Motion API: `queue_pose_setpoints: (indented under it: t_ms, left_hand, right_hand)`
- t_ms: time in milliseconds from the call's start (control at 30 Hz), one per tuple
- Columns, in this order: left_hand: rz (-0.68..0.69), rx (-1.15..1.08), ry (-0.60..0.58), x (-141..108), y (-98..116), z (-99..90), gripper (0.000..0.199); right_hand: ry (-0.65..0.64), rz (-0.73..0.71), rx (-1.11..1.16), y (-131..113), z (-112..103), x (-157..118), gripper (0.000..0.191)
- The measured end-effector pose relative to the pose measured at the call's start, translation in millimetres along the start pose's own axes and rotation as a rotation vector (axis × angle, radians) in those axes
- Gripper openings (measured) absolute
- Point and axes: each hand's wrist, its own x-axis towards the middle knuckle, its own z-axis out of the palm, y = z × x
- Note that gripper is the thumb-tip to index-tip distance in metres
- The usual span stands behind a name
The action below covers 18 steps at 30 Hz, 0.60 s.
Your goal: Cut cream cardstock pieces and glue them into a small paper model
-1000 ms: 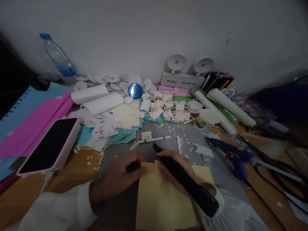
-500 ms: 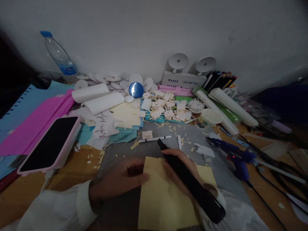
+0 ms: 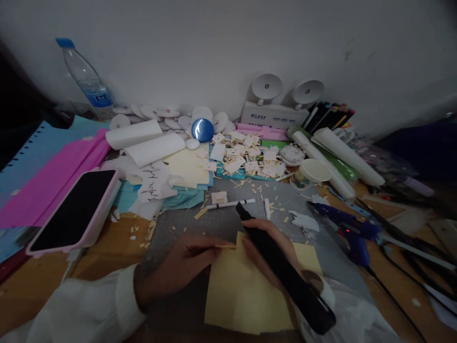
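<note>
My right hand is wrapped round a black utility knife, its dark tip pointing up and away to the left. That hand rests on pale yellow paper, which lies on a grey mat. A thin yellow paper strip sticks out from the pinched fingers of my left hand, over the paper's upper left edge. Beyond the hands lie a white pen with black bands and a small cream paper piece. Paper scraps are scattered around them.
A blue glue gun with a lit red light lies right, its cord trailing. A phone in a pink case lies left. Behind are a pile of small paper figures, a paper cup, white rolls and a water bottle.
My left hand now pinches a thin yellow strip that did not show before. The yellow paper's upper left part has changed shape. My right hand keeps hold of the knife in nearly the same place.
</note>
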Motion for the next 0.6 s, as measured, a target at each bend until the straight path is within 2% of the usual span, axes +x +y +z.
queue_pose_setpoints:
  t_ms: [167, 433, 600]
  left_hand:
    - [-0.040, 0.021, 0.008, -0.6, 4.5, -0.7, 0.025]
    - [0.007, -0.055, 0.019, -2.4, 8.3, 0.1, 0.028]
    - [-0.009, -0.100, 0.095, -1.7, 2.8, 1.0, 0.028]
  right_hand:
    - [0.016, -0.049, -0.019, -3.8, -0.7, 5.3, 0.026]
    - [0.063, -0.056, -0.035, -8.0, -1.1, 7.7, 0.024]
    - [0.064, -0.058, -0.045, -7.3, 0.4, 6.2, 0.024]
